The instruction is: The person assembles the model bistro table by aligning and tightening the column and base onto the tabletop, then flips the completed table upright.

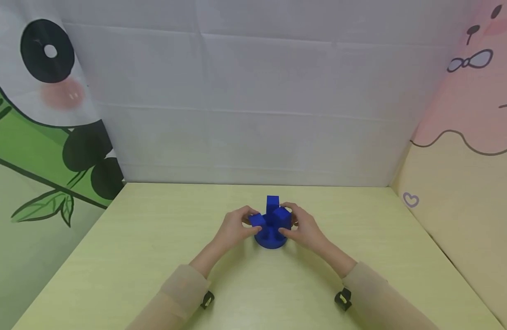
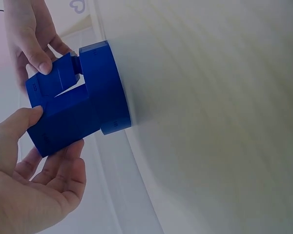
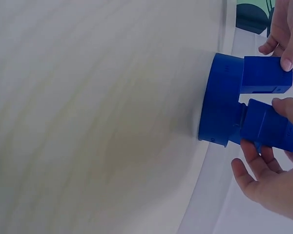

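Note:
A round blue base [image 1: 271, 243] stands on the table, with several blue blocks on it. My left hand [image 1: 235, 227] pinches the left block [image 1: 257, 220] between thumb and fingers; in the left wrist view that block [image 2: 63, 122] reaches down to the base's rim. With thumb and fingertips my right hand [image 1: 306, 228] holds the right block [image 1: 283, 217]. Seen from the right wrist, this block [image 3: 264, 124] is a little tilted, and a narrow neck shows between it and the base [image 3: 220, 97]. Behind them a third block [image 1: 272, 203] stands upright, untouched. Small markings on the blocks are unreadable.
The pale yellow table [image 1: 154, 238] ends at a white sheet [image 1: 253, 137] hanging behind it. Side panels with cartoon drawings [image 1: 47, 50] flank the table. A small black device [image 1: 343, 299] hangs at the right wrist, and a similar one [image 1: 207, 299] at the left.

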A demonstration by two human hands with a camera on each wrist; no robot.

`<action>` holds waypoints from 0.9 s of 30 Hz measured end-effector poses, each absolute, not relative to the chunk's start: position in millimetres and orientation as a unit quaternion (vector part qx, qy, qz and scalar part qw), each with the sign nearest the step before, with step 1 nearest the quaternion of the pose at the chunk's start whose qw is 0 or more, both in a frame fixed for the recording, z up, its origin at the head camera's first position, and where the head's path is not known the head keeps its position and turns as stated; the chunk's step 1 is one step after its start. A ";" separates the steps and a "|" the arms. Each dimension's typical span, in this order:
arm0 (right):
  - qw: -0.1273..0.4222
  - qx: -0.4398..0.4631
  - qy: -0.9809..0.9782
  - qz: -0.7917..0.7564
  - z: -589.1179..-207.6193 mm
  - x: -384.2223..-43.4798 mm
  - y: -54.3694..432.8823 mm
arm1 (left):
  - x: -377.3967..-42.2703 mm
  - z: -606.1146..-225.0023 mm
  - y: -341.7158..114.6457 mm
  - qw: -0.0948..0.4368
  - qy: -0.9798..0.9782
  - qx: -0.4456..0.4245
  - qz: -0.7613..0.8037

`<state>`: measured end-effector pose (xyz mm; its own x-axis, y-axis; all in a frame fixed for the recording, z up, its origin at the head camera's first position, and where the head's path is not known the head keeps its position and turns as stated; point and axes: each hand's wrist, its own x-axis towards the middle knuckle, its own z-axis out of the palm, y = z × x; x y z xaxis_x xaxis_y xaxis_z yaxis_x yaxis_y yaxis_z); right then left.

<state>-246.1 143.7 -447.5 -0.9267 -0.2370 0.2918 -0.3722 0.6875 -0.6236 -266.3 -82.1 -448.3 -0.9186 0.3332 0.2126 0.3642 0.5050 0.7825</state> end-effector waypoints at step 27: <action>0.092 0.130 -0.925 0.346 -439.1 -248.6 133.0 | -262.4 -443.8 -92.3 0.007 -0.866 -0.196 -0.461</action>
